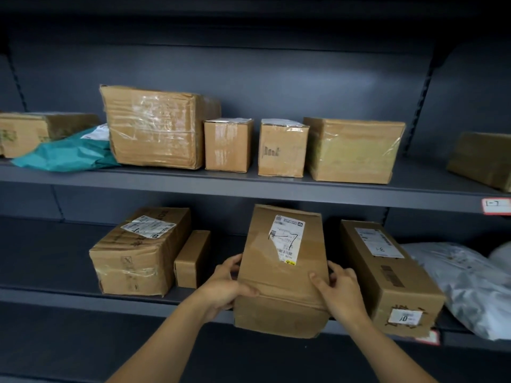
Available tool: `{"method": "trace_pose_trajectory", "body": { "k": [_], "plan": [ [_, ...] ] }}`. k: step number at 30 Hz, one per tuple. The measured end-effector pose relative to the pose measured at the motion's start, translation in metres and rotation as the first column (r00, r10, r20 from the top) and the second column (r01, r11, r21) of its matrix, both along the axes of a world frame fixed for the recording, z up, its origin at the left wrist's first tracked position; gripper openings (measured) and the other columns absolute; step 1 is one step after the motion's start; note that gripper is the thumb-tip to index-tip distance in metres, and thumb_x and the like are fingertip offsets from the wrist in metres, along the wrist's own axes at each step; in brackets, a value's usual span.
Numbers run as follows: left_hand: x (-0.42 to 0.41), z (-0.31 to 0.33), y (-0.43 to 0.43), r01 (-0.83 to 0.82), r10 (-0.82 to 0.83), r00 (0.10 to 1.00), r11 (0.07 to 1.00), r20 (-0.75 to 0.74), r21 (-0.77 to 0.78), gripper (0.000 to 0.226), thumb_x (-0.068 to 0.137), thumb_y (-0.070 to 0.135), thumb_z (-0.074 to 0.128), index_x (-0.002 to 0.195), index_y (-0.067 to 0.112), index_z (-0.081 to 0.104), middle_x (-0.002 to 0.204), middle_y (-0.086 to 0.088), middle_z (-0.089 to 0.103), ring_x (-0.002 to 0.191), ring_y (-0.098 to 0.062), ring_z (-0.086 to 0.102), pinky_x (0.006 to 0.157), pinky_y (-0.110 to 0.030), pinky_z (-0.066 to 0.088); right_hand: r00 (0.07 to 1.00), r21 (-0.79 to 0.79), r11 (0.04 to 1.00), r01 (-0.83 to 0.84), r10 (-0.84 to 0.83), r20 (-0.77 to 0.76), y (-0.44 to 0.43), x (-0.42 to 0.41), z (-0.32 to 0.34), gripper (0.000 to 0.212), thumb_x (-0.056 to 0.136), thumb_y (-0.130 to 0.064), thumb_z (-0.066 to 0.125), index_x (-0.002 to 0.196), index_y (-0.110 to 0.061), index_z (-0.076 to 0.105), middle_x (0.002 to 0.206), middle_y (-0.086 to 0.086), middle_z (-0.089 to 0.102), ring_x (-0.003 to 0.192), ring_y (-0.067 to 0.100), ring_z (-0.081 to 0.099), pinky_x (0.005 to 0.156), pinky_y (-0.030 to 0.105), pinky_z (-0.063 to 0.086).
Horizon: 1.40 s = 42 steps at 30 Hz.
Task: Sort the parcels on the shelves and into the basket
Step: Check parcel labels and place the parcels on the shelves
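A long brown cardboard parcel point(279, 272) with a white label marked "1-7" lies lengthwise on the lower shelf point(55, 294), its near end jutting over the shelf's front edge. My left hand point(226, 286) grips its left side, thumb on top. On the other side, my right hand point(341, 288) grips the parcel the same way. No basket is in view.
On the lower shelf stand a taped box point(138, 252), a small narrow box point(192, 259), a long box point(387, 275) and grey poly bags point(470, 288). The upper shelf point(249, 183) carries several cardboard boxes and a teal bag point(69, 153). A red-edged tag point(496, 206) reads "1-2".
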<state>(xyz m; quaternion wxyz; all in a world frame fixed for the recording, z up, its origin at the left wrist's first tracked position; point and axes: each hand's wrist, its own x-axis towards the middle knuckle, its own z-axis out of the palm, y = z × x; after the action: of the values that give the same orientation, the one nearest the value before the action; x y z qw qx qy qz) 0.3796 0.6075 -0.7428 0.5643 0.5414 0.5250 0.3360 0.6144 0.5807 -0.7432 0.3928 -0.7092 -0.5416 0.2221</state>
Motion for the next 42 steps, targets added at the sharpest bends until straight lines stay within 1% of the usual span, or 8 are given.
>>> {"method": "trace_pose_trajectory", "body": {
  "k": [8, 16, 20, 25, 30, 34, 38, 42],
  "plan": [
    [0.035, -0.007, 0.01, -0.086, 0.119, 0.975, 0.98, -0.187, 0.179, 0.066, 0.087, 0.047, 0.06, 0.144, 0.03, 0.032, 0.137, -0.001, 0.045, 0.118, -0.018, 0.05, 0.098, -0.04, 0.047, 0.728, 0.016, 0.953, -0.304, 0.221, 0.648, -0.005, -0.036, 0.01, 0.052, 0.096, -0.049, 0.041, 0.143, -0.028, 0.037, 0.144, -0.009, 0.034, 0.133, 0.012, 0.031, 0.115, 0.034, 0.021],
    [-0.008, -0.014, 0.005, -0.029, 0.182, 0.902, 0.931, -0.391, 0.365, 0.046, 0.097, 0.041, 0.046, 0.137, 0.02, 0.046, 0.136, -0.001, 0.052, 0.124, -0.014, 0.048, 0.102, -0.025, 0.039, 0.68, -0.017, 0.98, -0.197, 0.149, 0.718, 0.012, -0.066, 0.008, 0.06, 0.091, -0.018, 0.051, 0.144, -0.03, 0.025, 0.144, -0.005, 0.032, 0.131, 0.017, 0.034, 0.112, 0.037, 0.026],
    [-0.056, -0.02, 0.013, -0.033, 0.414, 0.681, 0.841, -0.604, 0.54, 0.04, 0.096, 0.033, 0.051, 0.13, 0.013, 0.052, 0.129, -0.007, 0.054, 0.119, -0.023, 0.051, 0.097, -0.03, 0.043, 0.663, -0.012, 0.991, -0.135, 0.099, 0.742, 0.015, -0.069, 0.002, 0.065, 0.088, -0.023, 0.054, 0.145, -0.027, 0.025, 0.143, -0.003, 0.033, 0.132, 0.019, 0.034, 0.114, 0.037, 0.022],
    [-0.081, -0.022, 0.04, 0.071, 0.446, 0.386, 0.859, -0.807, 0.508, 0.047, 0.097, 0.037, 0.043, 0.138, 0.013, 0.037, 0.146, -0.011, 0.032, 0.127, -0.031, 0.034, 0.103, -0.036, 0.034, 0.666, 0.234, 0.942, -0.24, -0.016, 0.746, 0.018, -0.084, -0.015, 0.061, 0.061, -0.022, 0.085, 0.116, -0.007, 0.064, 0.109, 0.011, 0.063, 0.103, 0.032, 0.062, 0.095, 0.056, 0.047],
    [-0.073, -0.042, 0.06, -0.051, 0.329, 0.431, 0.939, -0.84, 0.341, 0.058, 0.097, 0.041, 0.043, 0.147, 0.023, 0.019, 0.155, -0.015, 0.009, 0.131, -0.036, 0.029, 0.101, -0.042, 0.039, 0.543, 0.259, 0.844, -0.47, 0.045, 0.839, 0.02, -0.104, -0.024, 0.06, 0.061, -0.023, 0.085, 0.116, -0.005, 0.066, 0.112, 0.009, 0.065, 0.11, 0.027, 0.062, 0.102, 0.046, 0.043],
    [-0.074, -0.054, 0.068, -0.133, 0.449, 0.447, 0.889, -0.774, 0.438, 0.044, 0.096, 0.038, 0.045, 0.135, 0.019, 0.033, 0.143, -0.017, 0.027, 0.123, -0.035, 0.038, 0.091, -0.041, 0.045, 0.454, 0.192, 0.755, -0.627, 0.154, 0.878, 0.018, -0.117, -0.041, 0.062, 0.059, -0.021, 0.085, 0.116, -0.008, 0.067, 0.115, 0.006, 0.066, 0.112, 0.022, 0.062, 0.102, 0.038, 0.045],
    [-0.081, -0.059, 0.065, -0.059, 0.51, 0.486, 0.829, -0.709, 0.556, 0.05, 0.089, 0.025, 0.057, 0.133, 0.015, 0.036, 0.136, -0.013, 0.037, 0.119, -0.031, 0.039, 0.092, -0.038, 0.046, 0.614, 0.121, 0.807, -0.578, 0.332, 0.716, 0.009, -0.134, -0.043, 0.063, 0.076, -0.028, 0.078, 0.132, -0.013, 0.054, 0.13, -0.004, 0.053, 0.119, 0.011, 0.054, 0.098, 0.018, 0.044],
    [-0.097, -0.075, 0.04, 0.248, 0.528, 0.614, 0.577, -0.587, 0.778, 0.079, 0.059, 0.005, 0.079, 0.13, 0.015, 0.043, 0.118, -0.006, 0.052, 0.103, -0.024, 0.049, 0.084, -0.041, 0.052, 0.94, -0.129, 0.935, -0.331, 0.314, -0.135, 0.023, -0.154, -0.038, 0.072, 0.092, -0.051, 0.047, 0.15, -0.017, 0.021, 0.143, -0.001, 0.043, 0.124, 0.012, 0.048, 0.106, 0.025, 0.037]
  ]
}}
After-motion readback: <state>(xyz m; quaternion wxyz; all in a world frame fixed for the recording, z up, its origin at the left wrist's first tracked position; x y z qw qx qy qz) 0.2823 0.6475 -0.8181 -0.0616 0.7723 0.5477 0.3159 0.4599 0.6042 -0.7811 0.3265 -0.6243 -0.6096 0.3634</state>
